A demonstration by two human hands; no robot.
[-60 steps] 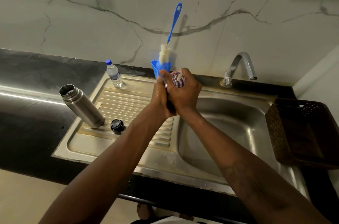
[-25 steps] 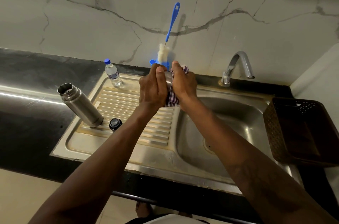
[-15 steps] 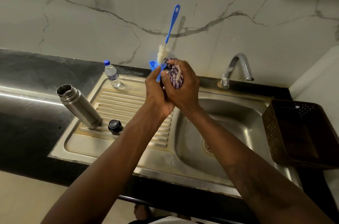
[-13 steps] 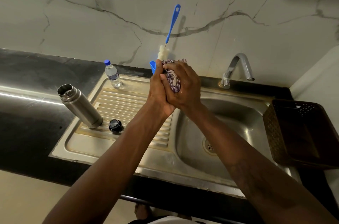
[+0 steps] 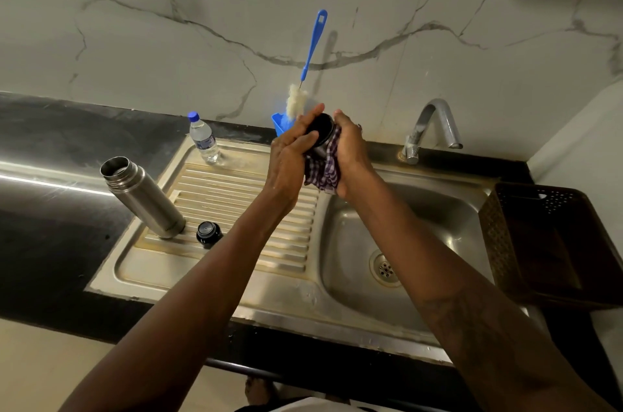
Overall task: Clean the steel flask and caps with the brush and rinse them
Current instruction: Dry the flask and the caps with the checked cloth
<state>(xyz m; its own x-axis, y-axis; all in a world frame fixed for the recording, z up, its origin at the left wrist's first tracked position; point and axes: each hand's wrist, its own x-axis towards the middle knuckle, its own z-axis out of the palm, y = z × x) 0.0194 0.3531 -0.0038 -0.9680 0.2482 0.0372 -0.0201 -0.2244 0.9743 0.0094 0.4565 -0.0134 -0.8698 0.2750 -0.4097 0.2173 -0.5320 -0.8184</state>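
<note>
- The steel cap, dark inside, is held up over the sink between both hands, with a checked cloth wrapped under it.
- The left hand curls its fingers round the cap; the right hand clasps cloth and cap from the other side.
- The steel flask stands open-mouthed at the drainboard's left edge, with the small black cap just beside its base.
- The brush stands in a blue holder behind the hands.
- A water bottle, a tap and a brown basket stand around.
</note>
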